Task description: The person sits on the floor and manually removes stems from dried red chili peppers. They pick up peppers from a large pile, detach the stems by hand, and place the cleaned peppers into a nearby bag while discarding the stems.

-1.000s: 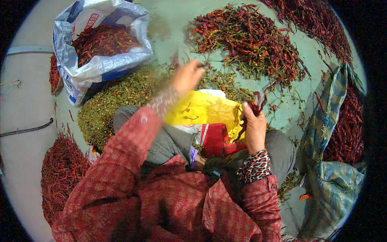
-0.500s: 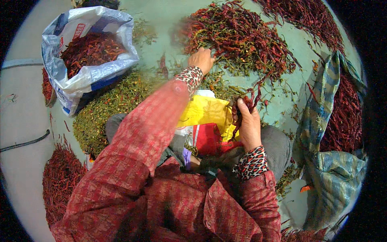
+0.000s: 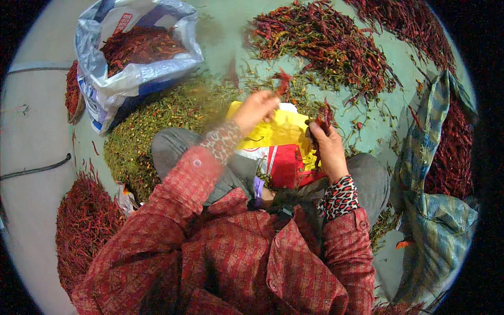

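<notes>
My left hand (image 3: pixel 255 111) is closed in a pinch above the yellow and red plastic sheet (image 3: pixel 278 128) in my lap. A red dried chili (image 3: pixel 283 81), slightly blurred, sticks up from its fingertips. My right hand (image 3: pixel 328 149) is wrapped round a small bunch of dark red dried chilies (image 3: pixel 324 118), thumb on top, at the right side of the sheet. Ahead of both hands lies a heap of dried chilies (image 3: pixel 325 47), red with green stems mixed in. Loose stems are strewn between that heap and my lap.
At the far left stands a white and blue woven sack (image 3: pixel 142 73) holding chilies. Beside it spreads a pile of greenish stems (image 3: pixel 152 121). More red chilies are heaped at the near left (image 3: pixel 84 226) and far right (image 3: pixel 404 26). A striped sack (image 3: pixel 436 220) of chilies stands at right.
My left hand has drawn back from the far heap toward my lap, now with a red chili in its fingers. My right hand still holds its bunch. The view has shifted slightly.
</notes>
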Demonstrator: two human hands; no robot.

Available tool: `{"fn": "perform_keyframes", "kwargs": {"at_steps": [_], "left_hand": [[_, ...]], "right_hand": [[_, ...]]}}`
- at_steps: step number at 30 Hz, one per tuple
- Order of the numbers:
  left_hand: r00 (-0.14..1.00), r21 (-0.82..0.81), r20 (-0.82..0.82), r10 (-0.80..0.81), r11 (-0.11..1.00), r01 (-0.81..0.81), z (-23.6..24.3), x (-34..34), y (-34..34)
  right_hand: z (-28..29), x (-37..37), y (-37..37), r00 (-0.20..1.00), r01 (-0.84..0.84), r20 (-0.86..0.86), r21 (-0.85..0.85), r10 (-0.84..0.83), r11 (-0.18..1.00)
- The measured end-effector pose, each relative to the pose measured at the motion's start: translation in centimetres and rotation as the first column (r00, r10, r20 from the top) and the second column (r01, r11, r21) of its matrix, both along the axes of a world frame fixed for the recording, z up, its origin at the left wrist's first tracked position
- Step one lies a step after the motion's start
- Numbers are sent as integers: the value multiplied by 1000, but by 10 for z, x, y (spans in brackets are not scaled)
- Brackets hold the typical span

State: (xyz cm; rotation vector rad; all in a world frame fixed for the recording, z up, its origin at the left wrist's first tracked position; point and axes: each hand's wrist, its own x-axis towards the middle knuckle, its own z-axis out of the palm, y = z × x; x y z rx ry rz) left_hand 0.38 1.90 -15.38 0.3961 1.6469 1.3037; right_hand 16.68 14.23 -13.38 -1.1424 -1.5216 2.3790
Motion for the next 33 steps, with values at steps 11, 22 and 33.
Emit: {"fn": "perform_keyframes", "kwargs": {"at_steps": [11, 22, 33], "left_hand": [[991, 70, 110, 74, 994, -82, 31, 73, -28], [894, 436, 229, -385, 862, 259, 102, 94, -80], [766, -120, -81, -638, 769, 628, 65, 103, -67]], "right_hand": [[4, 20, -31, 947, -285, -105, 152, 302, 946], [24, 59, -43, 795, -550, -14, 406, 607, 730], [42, 59, -64, 934, -296, -140, 214, 329, 931]]}}
